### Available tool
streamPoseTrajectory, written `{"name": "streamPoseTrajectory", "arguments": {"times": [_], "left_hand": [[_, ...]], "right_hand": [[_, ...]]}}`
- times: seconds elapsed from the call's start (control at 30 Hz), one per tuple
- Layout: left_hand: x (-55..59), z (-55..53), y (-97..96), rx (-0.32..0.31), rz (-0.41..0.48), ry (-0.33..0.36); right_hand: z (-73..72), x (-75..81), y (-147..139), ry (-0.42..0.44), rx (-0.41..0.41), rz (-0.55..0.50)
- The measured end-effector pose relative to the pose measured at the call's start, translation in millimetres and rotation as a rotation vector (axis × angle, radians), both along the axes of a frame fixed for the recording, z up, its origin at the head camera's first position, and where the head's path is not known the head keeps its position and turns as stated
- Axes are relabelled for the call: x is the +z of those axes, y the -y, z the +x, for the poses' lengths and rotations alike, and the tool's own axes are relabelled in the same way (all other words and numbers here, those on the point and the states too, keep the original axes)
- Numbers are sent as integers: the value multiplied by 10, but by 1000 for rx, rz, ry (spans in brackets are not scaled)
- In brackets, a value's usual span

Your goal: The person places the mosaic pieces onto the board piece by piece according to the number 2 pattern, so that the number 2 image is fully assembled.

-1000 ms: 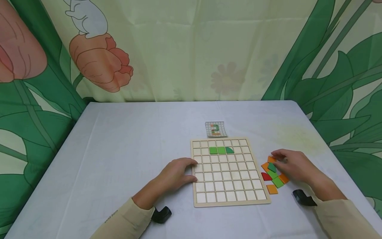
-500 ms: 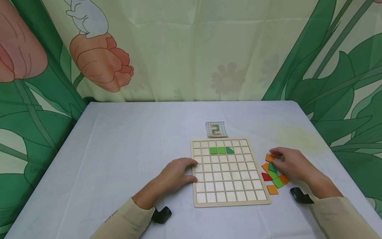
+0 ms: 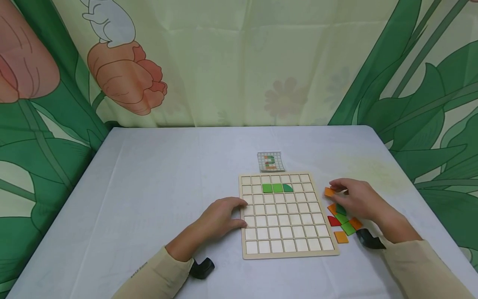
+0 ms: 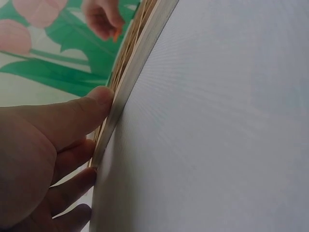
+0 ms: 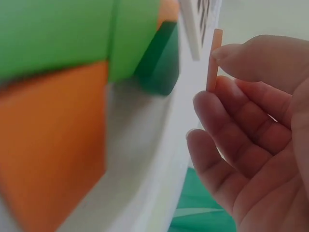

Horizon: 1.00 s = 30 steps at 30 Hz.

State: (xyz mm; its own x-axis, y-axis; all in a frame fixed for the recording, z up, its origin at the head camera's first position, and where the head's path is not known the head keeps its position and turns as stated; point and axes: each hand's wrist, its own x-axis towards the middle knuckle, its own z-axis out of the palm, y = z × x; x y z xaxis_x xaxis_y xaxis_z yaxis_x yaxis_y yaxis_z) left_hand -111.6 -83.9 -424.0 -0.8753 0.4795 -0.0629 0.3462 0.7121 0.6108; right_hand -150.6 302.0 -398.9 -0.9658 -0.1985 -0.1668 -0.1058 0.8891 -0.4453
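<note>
Pinches an orange tile in the right hand, thumb against one flat face, fingertips opposite; tile just off the right side of the grid board, toward its far end. Rests the left hand on the board's left rim, thumb and fingers spread apart, touching the edge rather than wrapping round it.

In the tile, probably light and stiff, judging by the thin, crisp profile in the right wrist view; perhaps smooth enough to slip, unlikely to break. Best taken by opposite edges or across the two faces near a corner. In the board, likely rigid and light enough to skid; best steadied at the rim.

Within the board, second row from the far edge: two light green squares, then a dark green rounded piece. Beside the right rim, a loose pile of tiles in green and orange, plus a red piece. Just beyond the far rim, a small patterned card.

Underneath, a white cloth, faintly creased, with a yellowish stain to the right. Behind, a pale curtain printed with large leaves and flowers.
</note>
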Motion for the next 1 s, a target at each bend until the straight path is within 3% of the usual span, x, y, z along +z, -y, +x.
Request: {"name": "streamPoseTrajectory", "arguments": {"times": [0.4, 0.6, 1.0], "left_hand": [[1, 7, 4, 4, 8, -2], [-10, -1, 2, 2, 8, -3], [-9, 3, -3, 8, 4, -3]], "right_hand": [[-19, 113, 239, -42, 96, -38], [-25, 127, 354, -32, 120, -62], [-66, 113, 550, -109, 213, -63]]}}
